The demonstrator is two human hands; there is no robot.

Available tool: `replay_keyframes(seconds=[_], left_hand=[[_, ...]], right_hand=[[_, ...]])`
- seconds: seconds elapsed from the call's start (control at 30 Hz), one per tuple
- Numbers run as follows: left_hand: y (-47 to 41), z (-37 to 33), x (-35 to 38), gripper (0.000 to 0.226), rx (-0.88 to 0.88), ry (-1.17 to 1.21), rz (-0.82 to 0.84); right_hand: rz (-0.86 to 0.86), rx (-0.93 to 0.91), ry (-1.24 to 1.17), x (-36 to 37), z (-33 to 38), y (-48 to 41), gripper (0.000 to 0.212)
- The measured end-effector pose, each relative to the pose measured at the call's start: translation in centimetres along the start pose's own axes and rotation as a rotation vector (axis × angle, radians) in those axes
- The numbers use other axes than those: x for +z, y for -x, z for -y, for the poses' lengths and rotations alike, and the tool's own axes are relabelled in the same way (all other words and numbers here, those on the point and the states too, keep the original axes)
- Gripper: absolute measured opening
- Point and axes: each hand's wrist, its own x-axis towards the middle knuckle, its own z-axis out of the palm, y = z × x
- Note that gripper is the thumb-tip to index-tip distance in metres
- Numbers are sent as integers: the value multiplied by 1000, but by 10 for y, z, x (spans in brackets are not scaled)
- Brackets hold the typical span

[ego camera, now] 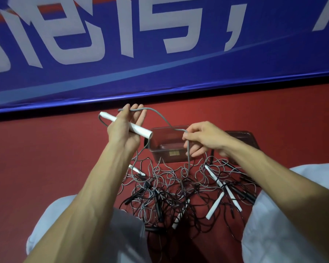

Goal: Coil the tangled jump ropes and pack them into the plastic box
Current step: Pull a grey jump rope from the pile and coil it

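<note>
While left grip (124, 126) holds handle (143, 131) | right grip (203, 137) pinches rope (160, 115) | box (163, 157) beside tangle (171, 188)

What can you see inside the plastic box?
In the plastic box only bare bottom shows, no ropes. Its right end is hidden behind the right hand pinching the grey rope.
</note>
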Motion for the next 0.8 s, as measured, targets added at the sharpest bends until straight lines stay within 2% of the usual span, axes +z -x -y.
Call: replay_keyframes(seconds=[0.13,0.23,0.37,0.53,0.7,0.8], left_hand=[[-1,10,-4,8,-80,-11,-4],[5,29,0,7,-144,-260,70],[18,54,4,23,-171,-642,184],[29,66,4,31,-289,-747,332],[31,68,1,20,-96,-1041,509],[35,65,-1,19,-41,-1111,580]], right_hand=[[-11,-32,-274,-7,13,3,11],[-67,-82,-403,-15,21,5,12],[-109,-142,-615,-23,29,8,14],[-141,-181,-859,-34,33,9,16],[-245,-159,-1003,-37,28,4,16],[-302,-127,-1008,-35,24,0,12]])
